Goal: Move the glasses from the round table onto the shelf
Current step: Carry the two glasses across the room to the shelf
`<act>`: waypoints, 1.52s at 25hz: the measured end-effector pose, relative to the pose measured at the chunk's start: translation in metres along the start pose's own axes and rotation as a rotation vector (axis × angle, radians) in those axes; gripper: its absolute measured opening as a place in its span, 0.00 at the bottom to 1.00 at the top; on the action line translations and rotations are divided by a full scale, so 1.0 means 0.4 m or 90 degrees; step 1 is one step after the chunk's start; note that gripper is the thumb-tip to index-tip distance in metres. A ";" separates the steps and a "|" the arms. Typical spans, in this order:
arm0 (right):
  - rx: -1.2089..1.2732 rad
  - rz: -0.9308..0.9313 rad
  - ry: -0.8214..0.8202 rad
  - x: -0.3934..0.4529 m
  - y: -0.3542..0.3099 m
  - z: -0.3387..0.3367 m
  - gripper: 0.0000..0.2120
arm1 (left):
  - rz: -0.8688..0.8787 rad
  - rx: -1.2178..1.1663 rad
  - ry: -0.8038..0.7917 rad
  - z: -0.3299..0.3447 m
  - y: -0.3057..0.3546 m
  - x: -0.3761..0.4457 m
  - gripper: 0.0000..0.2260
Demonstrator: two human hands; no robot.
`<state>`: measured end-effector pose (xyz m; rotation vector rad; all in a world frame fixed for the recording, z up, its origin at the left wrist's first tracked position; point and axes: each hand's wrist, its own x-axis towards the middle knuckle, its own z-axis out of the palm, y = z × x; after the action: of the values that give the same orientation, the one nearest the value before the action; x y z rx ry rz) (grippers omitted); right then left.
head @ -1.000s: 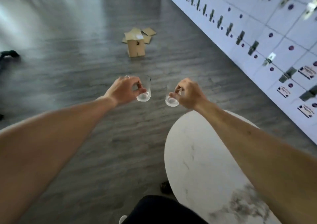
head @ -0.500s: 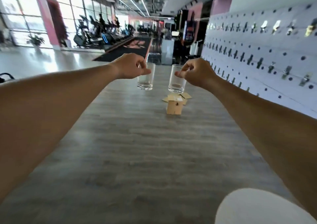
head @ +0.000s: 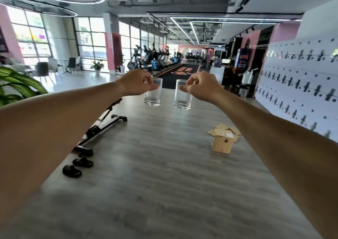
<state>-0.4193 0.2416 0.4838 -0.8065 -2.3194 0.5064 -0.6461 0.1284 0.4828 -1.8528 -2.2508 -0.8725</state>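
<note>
Two clear, empty drinking glasses hang upright in the air in front of me, side by side over the grey floor. My left hand (head: 136, 82) pinches the rim of the left glass (head: 153, 96). My right hand (head: 202, 86) pinches the rim of the right glass (head: 182, 97). Both arms are stretched out forward. Neither the round table nor any shelf is in view.
A small cardboard box (head: 223, 140) with open flaps stands on the floor ahead right. A black folded exercise frame (head: 102, 127) and black floor pads (head: 77, 166) lie to the left. White lockers (head: 300, 88) line the right wall. A green plant (head: 16, 85) is at far left.
My view has lifted from the floor and table to the room ahead and swung left. The round table has dropped out of view. Both hands keep their glasses, held level in front.
</note>
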 end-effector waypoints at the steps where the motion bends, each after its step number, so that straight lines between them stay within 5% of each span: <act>1: 0.009 -0.014 -0.012 0.049 -0.002 0.025 0.11 | -0.008 0.012 0.002 -0.007 -0.028 0.023 0.12; 12: 0.076 -0.183 -0.128 0.563 -0.115 0.295 0.12 | -0.189 0.080 0.083 -0.146 -0.379 0.196 0.12; 38: 0.224 -0.423 -0.267 1.425 -0.753 1.377 0.11 | -0.443 0.219 0.148 -0.525 -1.576 0.334 0.12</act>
<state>-1.2645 0.3127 0.4852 0.2691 -2.5672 0.7922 -1.3222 0.0825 0.4845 -0.7785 -2.6884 -0.6515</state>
